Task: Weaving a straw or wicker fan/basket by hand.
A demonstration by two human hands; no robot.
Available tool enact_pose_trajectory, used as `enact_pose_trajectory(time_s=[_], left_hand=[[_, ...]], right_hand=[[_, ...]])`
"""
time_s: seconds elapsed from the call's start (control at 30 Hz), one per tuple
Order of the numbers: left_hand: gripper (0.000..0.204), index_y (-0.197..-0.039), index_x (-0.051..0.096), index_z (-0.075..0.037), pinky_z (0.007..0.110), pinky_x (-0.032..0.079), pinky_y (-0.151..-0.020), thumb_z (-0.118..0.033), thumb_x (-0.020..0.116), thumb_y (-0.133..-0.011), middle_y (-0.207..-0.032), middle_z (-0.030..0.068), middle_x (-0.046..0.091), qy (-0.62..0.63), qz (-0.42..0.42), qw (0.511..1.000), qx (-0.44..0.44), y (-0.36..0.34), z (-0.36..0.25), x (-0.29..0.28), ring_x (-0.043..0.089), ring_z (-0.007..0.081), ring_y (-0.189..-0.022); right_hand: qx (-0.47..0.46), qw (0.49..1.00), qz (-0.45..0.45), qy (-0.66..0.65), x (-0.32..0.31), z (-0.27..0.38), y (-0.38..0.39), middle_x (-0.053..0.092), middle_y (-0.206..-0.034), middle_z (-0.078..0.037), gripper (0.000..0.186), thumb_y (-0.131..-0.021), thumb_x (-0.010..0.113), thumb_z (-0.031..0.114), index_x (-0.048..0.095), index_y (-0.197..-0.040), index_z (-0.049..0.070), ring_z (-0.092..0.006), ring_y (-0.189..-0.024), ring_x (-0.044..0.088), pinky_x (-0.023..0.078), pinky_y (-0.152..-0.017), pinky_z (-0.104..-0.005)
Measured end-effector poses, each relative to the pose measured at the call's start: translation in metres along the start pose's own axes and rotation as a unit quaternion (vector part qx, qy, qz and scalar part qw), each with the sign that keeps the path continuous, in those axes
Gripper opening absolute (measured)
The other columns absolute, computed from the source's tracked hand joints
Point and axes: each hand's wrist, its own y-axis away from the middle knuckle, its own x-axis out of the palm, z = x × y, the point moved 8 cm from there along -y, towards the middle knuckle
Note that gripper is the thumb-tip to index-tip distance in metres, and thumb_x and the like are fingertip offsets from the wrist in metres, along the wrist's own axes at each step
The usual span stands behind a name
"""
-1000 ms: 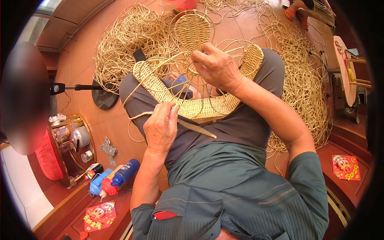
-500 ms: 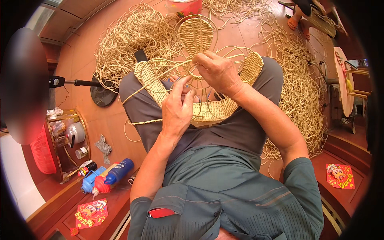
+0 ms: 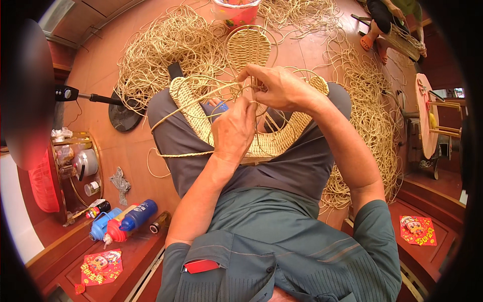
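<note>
The left hand (image 3: pixel 234 128) has risen to meet the right hand (image 3: pixel 279 90), both pinching cane strands (image 3: pixel 201 93) over the half-woven basket (image 3: pixel 274 143) on the lap; loose cane (image 3: pixel 161 50) crowds the floor beyond.

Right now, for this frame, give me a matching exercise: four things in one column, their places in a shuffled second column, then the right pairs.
Things:
1. woven basket piece
2. blue bottle
3. pink bucket
4. loose cane pile

Places:
A. top edge, beyond the knees
B. on the person's lap
C. lying at lower left
D. spread on the floor, upper left

Pairs: 1-B, 2-C, 3-A, 4-D
</note>
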Motion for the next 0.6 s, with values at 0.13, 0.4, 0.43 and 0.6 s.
enact_pose_trajectory(time_s=[0.13,0.4,0.43,0.6], left_hand=[[0.027,-0.087,0.065,-0.002,0.042,0.047,-0.058,-0.022,0.064,-0.105,-0.071,0.0152,0.065,0.029,-0.004,0.999,-0.045,0.016,-0.003,-0.018,0.063,0.0256,-0.061],[0.029,-0.089,0.07,0.001,0.029,0.04,-0.06,-0.023,0.068,-0.106,-0.071,0.001,0.059,0.125,0.083,0.98,-0.128,0.08,0.003,-0.074,0.048,0.0064,-0.067],[0.029,-0.087,0.07,0.0,0.028,0.04,-0.06,-0.023,0.069,-0.105,-0.071,0.0002,0.059,0.092,0.079,0.983,-0.136,0.094,0.012,-0.093,0.048,0.0057,-0.068],[0.035,-0.087,0.066,0.001,0.044,0.046,-0.063,-0.031,0.077,-0.096,-0.07,0.017,0.058,-0.292,0.081,0.907,-0.293,0.19,0.147,-0.23,0.054,0.0266,-0.064]], right_hand=[[-0.007,1.0,-0.013,0.009,0.006,0.001,0.005,0.071,-0.079,-0.017,0.039,-0.088,0.068,0.011,0.064,-0.126,0.009,-0.0354,-0.074,0.072,0.056,-0.071,-0.0474],[-0.15,0.956,-0.234,0.095,0.018,-0.007,0.025,0.069,-0.095,-0.009,0.018,-0.095,0.078,0.021,0.069,-0.109,0.013,-0.0313,-0.079,0.072,0.057,-0.068,-0.041],[-0.152,0.95,-0.243,0.121,0.02,-0.01,0.026,0.067,-0.093,-0.009,0.018,-0.095,0.078,0.021,0.069,-0.108,0.013,-0.0317,-0.081,0.072,0.057,-0.067,-0.0417],[-0.169,0.94,-0.253,0.155,0.022,-0.012,0.024,0.061,-0.094,-0.009,0.02,-0.097,0.073,0.027,0.061,-0.106,0.013,-0.0325,-0.083,0.073,0.06,-0.069,-0.0456]])
